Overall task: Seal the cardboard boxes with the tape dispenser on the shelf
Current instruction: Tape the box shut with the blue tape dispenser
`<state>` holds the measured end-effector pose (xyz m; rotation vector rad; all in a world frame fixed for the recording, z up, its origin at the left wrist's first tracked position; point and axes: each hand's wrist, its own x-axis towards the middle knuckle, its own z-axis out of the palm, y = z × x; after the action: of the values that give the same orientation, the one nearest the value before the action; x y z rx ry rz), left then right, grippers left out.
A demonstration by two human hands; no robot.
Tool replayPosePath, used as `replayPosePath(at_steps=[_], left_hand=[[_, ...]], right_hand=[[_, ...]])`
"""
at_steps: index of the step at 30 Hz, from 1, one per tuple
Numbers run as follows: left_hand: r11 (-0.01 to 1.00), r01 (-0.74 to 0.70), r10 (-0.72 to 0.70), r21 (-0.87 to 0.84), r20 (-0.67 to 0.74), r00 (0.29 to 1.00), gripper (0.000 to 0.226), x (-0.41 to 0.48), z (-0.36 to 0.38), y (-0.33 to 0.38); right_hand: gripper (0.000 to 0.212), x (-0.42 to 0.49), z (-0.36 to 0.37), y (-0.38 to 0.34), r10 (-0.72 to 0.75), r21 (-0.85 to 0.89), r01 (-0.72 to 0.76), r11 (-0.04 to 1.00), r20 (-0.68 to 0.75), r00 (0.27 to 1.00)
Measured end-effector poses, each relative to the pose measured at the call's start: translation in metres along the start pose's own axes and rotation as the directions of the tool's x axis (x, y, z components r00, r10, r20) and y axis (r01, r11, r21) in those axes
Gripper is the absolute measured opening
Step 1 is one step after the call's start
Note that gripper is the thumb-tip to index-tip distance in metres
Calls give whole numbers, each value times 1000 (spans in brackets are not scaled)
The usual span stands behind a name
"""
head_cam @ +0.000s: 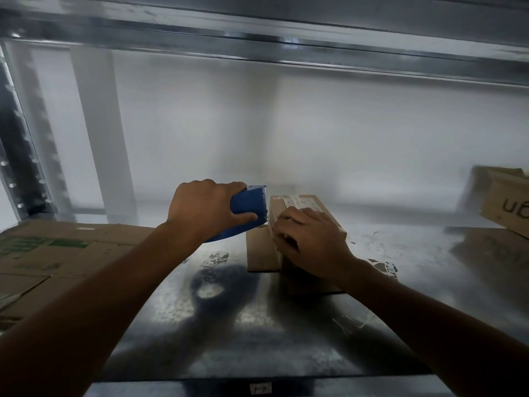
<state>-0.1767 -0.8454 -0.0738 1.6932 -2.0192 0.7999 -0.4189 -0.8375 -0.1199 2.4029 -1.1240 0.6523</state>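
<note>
Two hands are at work on the shelf. The left hand's fingers (233, 187) curl over the top of a blue plastic tape dispenser (249, 202), with the thumb clamped along its near side, so the left hand (200, 207) grasps it firmly. The dispenser's front end sits right against the upper left edge of a small brown cardboard box (262, 251). The right hand's fingers (287, 219) are bent over that same top edge, and the right hand (310, 237) lies on the lid and holds the box down. A white printed label is stuck on the far part of the lid.

The box stands on a grey galvanised metal shelf (257, 325), mottled and dull, with torn scraps of tape or paper stuck to it on either side of the box. A small white tag (260, 388) sits on the shelf's front lip. Flattened brown cardboard sheets (57, 253) with green print lie on the left part of the shelf. At the far right stands a second brown cardboard box (506, 202) with dark handwriting on its side. Behind is a plain white wall (315, 133). A grey metal beam (257, 44) crosses overhead, and a perforated metal upright (17, 156) rises at the left.
</note>
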Motion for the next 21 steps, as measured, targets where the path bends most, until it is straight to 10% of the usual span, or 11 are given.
replayPosePath(at_steps=[4,11,17,21], left_hand=[[1000,-15,15,-8,-9,1000,61,0,2,2],[999,-34,32,-28,-47,998,62,-1,0,3],[996,-51,48,-66,-53,997,66,-5,2,12],[991,-84,73,-101,-102,992,67,-9,0,18]], right_hand=[[49,-5,3,2,27,48,-22,999,-114,993],[67,-16,3,29,295,-45,-292,955,124,947],[51,-18,-11,59,174,37,-195,980,311,934],[76,-24,-25,64,113,165,-184,969,366,924]])
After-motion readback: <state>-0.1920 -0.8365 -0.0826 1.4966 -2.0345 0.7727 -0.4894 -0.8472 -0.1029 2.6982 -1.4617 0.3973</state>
